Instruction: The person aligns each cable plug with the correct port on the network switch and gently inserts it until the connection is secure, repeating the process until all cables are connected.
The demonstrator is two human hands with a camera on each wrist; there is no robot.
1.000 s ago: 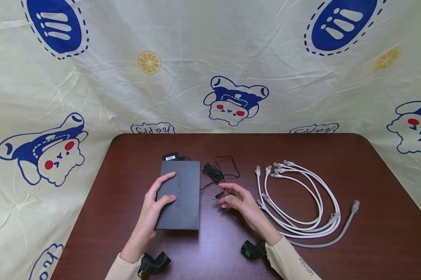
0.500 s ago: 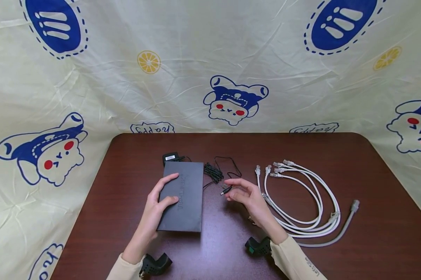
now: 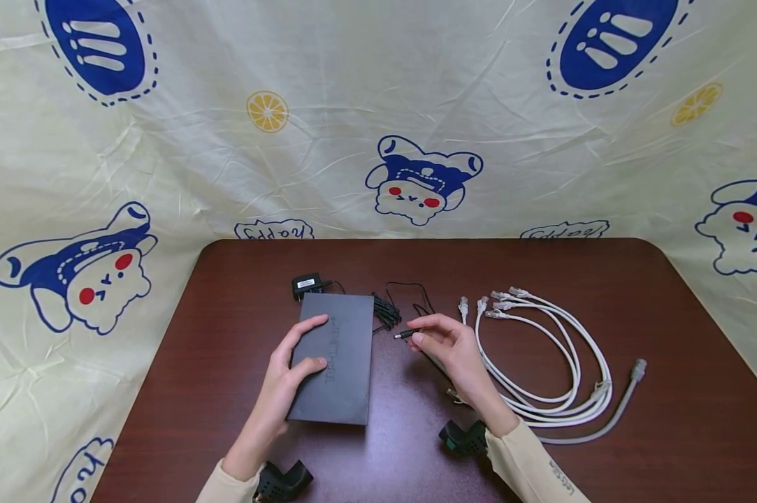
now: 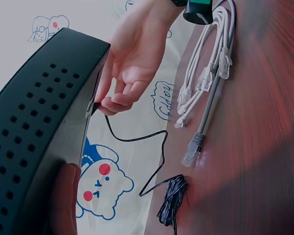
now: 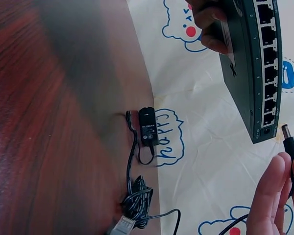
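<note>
My left hand (image 3: 277,384) grips a dark grey network switch (image 3: 340,363) from its left side, held above the table with thumb and a finger on its upper face. In the right wrist view, a row of Ethernet ports (image 5: 269,73) runs along its edge, with a small round power socket (image 5: 266,131) at the end. Between thumb and fingers, my right hand (image 3: 458,355) pinches a black power plug (image 3: 406,334). Its metal tip points at the switch, a short gap from the socket. A thin black cord (image 4: 142,138) trails from the plug.
A black power adapter (image 3: 306,283) lies behind the switch, near its tied cord bundle (image 3: 387,313). Looped white Ethernet cables (image 3: 595,349) and a grey cable (image 3: 622,409) lie on the right side of the brown table (image 3: 686,447).
My left hand has shifted the switch slightly right and nearer to me. My right hand has moved right and lifted the plug, whose tip has turned from down-left to nearly straight left.
</note>
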